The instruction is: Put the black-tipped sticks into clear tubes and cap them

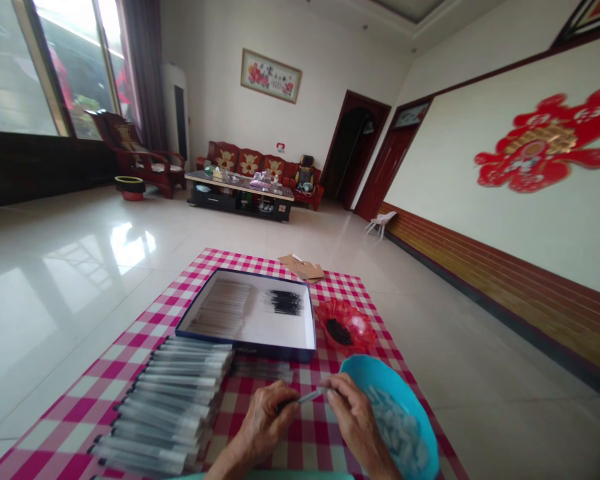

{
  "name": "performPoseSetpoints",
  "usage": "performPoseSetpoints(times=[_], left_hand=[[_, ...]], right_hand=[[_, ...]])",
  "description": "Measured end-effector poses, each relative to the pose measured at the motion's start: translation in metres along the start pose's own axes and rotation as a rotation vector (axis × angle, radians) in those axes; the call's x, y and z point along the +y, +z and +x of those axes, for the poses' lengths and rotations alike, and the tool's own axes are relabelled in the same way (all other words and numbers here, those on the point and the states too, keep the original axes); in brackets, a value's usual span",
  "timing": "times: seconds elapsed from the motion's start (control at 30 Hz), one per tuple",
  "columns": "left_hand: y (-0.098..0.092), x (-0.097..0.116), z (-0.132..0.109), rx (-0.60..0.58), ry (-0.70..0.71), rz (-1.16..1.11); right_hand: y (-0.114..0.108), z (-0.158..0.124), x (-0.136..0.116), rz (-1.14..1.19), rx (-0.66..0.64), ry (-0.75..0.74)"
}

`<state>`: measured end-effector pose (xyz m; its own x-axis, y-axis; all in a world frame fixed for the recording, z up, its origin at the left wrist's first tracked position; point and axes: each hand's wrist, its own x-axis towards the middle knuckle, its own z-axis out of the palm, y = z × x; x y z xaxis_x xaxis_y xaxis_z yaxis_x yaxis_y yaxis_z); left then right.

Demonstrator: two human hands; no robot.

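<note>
Between my two hands is a slim translucent pen (309, 396). My left hand (266, 415) is closed around its dark end. The fingers of my right hand (351, 408) pinch its other end, and whether a cap is in them is hidden. Close beside my right hand stands a blue bowl (351, 363) of small whitish translucent pieces that look like pen caps. To the left of my left hand lies a big pile of translucent pens (170, 393) with dark ends and whitish caps. Several clear tubes (263, 369) lie just beyond my left hand.
A shallow blue-edged box (260, 327) holds clear tubes (223, 303) and thin black pieces (286, 302). A red bowl (363, 327) with small black parts is right of it. Cardboard (303, 267) lies at the far edge of the checked tablecloth (155, 313).
</note>
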<state>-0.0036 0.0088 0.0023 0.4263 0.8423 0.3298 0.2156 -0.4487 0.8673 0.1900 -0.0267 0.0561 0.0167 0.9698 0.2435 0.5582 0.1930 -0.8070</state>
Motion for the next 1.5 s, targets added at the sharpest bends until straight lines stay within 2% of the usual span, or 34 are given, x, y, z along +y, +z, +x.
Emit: performPoseSetpoints(times=[0.17, 0.37, 0.5, 0.73, 0.83, 0.97, 1.03, 1.13, 1.33, 1.5], left_hand=[[-0.004, 0.006, -0.001, -0.051, 0.022, 0.048], [-0.006, 0.002, 0.002, -0.057, -0.091, -0.138], [-0.009, 0.003, 0.003, -0.103, -0.146, -0.265], [-0.020, 0.011, 0.005, -0.186, -0.138, -0.307], [-0.020, 0.011, 0.005, -0.183, -0.122, -0.313], [-0.017, 0.008, 0.005, -0.127, -0.089, -0.226], [-0.016, 0.009, 0.004, -0.096, -0.063, -0.141], [-0.016, 0.012, 0.004, -0.083, 0.003, -0.036], [-0.013, 0.015, 0.001, -0.019, 0.127, 0.118], [-0.008, 0.012, -0.002, 0.017, 0.194, 0.269]], right_hand=[[-0.004, 0.003, -0.012, -0.027, -0.133, -0.020], [-0.002, 0.002, -0.010, 0.091, -0.111, 0.086], [-0.003, 0.001, -0.009, 0.091, -0.121, 0.056], [-0.017, 0.005, -0.014, 0.038, -0.269, 0.104], [-0.013, 0.004, -0.013, -0.035, -0.231, 0.046], [0.004, -0.001, -0.004, -0.115, -0.055, -0.011], [0.013, -0.004, 0.001, -0.096, 0.006, 0.026], [0.021, -0.006, 0.005, -0.003, 0.013, 0.136], [0.022, 0.000, -0.005, 0.213, 0.011, 0.294], [0.024, 0.003, -0.007, 0.282, 0.038, 0.375]])
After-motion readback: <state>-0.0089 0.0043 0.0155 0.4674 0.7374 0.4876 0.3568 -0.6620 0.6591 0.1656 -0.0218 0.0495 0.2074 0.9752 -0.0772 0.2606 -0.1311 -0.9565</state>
